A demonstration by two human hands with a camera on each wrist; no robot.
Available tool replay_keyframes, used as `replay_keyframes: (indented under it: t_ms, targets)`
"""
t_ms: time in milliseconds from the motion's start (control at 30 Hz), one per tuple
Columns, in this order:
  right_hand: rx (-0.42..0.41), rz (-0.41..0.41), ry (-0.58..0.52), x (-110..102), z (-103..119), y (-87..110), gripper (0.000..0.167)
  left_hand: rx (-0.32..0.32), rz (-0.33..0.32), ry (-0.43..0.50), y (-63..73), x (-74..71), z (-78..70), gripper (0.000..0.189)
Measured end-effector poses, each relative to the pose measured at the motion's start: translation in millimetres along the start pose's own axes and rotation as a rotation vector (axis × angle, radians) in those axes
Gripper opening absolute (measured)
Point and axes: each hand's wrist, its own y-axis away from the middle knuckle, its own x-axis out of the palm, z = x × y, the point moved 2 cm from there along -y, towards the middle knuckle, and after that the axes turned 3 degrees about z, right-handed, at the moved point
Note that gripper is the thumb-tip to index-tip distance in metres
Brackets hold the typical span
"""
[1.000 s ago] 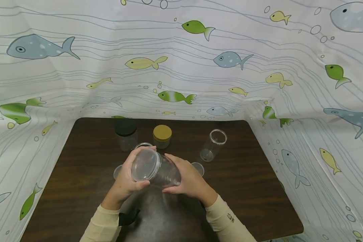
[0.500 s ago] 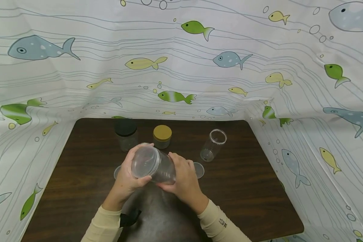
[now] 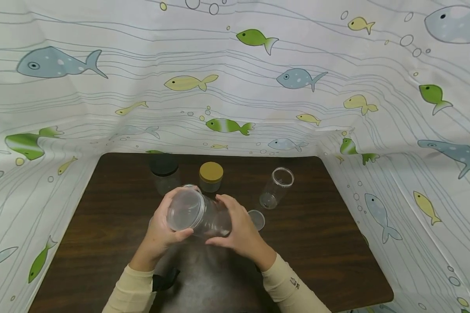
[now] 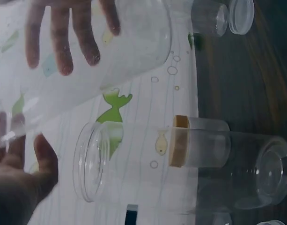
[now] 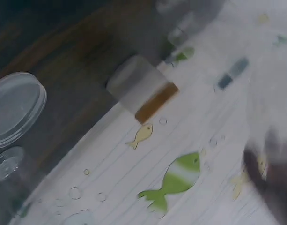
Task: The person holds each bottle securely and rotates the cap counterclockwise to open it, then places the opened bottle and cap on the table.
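Note:
Both hands hold a large clear plastic jar [image 3: 213, 217] tilted on its side above the table. A cloudy round lid [image 3: 184, 209] appears to cover its left end. My left hand [image 3: 158, 228] grips that end, thumb along the near side and fingers around the far side. The other end sits between the fingers and thumb of my right hand [image 3: 243, 232]. In the left wrist view, fingers of the right hand [image 4: 70, 35] show through the clear wall, with the left hand [image 4: 21, 178] below. The right wrist view is blurred, with a dark hand [image 5: 274, 173] at its right edge.
A black-lidded jar [image 3: 165, 176] and a small yellow-lidded jar [image 3: 210, 176] stand at the back of the brown table [image 3: 317, 243]. A tall open jar [image 3: 276, 189] and a clear lid [image 3: 257, 220] are at right. Another open clear jar [image 4: 180, 178] stands behind the left hand.
The right hand shifted left along the jar, then back right with its fingers and thumb spread wider. The left hand and the jar's lid end moved slightly left.

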Motion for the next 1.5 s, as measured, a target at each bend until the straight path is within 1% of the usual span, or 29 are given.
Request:
replay_keyframes:
  t_ms: [100,133,167,267,300,367,433,533,600,700,833,933,1067,1133,1200,1267,1333,1400,1500]
  targets:
    - [0.067,0.170,-0.298,-8.9,-10.4,-1.3,0.113,-0.007,0.085,-0.013,0.2,1.7,1.3,0.092]
    - [0.089,0.222,-0.371,-10.1,-13.6,-1.2,0.114,-0.013,0.113,-0.005,0.5,2.7,1.9,0.093]
    - [0.104,0.268,-0.416,-10.0,-16.7,-0.9,0.116,-0.017,0.134,-0.001,0.9,3.5,2.4,0.094]
    - [0.144,0.365,-0.472,-5.9,-20.8,0.6,0.118,-0.026,0.170,0.022,1.7,5.3,3.9,0.093]
    - [0.151,0.379,-0.474,-4.1,-20.7,1.3,0.116,-0.023,0.175,0.033,1.9,5.4,4.4,0.092]
    - [0.155,0.378,-0.463,0.1,-19.8,2.6,0.111,-0.014,0.174,0.045,2.2,5.0,5.1,0.090]
    - [0.151,0.352,-0.447,2.7,-17.0,3.4,0.106,0.002,0.167,0.051,2.3,4.1,5.8,0.088]
    - [0.125,0.293,-0.372,4.9,-12.7,3.4,0.104,0.023,0.145,0.033,2.1,2.6,5.8,0.087]
    - [0.095,0.246,-0.291,5.2,-9.9,2.3,0.106,0.023,0.128,0.018,2.0,2.0,5.4,0.088]
    - [0.066,0.168,-0.150,5.5,-7.1,1.6,0.108,-0.007,0.108,0.015,1.9,2.1,5.4,0.088]
    - [0.060,0.063,0.032,9.6,-3.9,3.8,0.109,-0.039,0.079,0.004,1.8,2.7,7.0,0.089]
    - [0.029,-0.034,0.144,15.9,-1.3,5.9,0.111,-0.033,0.055,-0.030,1.5,2.5,7.9,0.090]
    - [-0.035,-0.176,0.289,23.9,1.8,6.9,0.113,-0.017,0.034,-0.057,1.1,2.3,7.6,0.091]
    - [-0.055,-0.219,0.346,26.2,3.0,6.8,0.114,-0.008,0.028,-0.051,1.1,1.9,7.4,0.091]
    - [-0.073,-0.230,0.369,26.6,3.6,6.5,0.116,0.002,0.028,-0.033,1.2,1.4,7.0,0.090]
    - [-0.077,-0.202,0.354,24.3,3.1,5.6,0.119,0.012,0.032,-0.013,1.5,1.0,6.3,0.089]
    - [-0.069,-0.128,0.287,19.0,1.4,3.9,0.123,0.015,0.041,0.007,2.1,0.7,5.6,0.089]
    - [-0.054,-0.022,0.190,11.9,-1.8,1.9,0.127,0.013,0.057,0.016,2.5,0.5,5.4,0.089]
    - [0.008,0.165,-0.007,0.9,-8.3,-0.6,0.127,0.000,0.101,0.044,2.8,1.1,5.8,0.090]
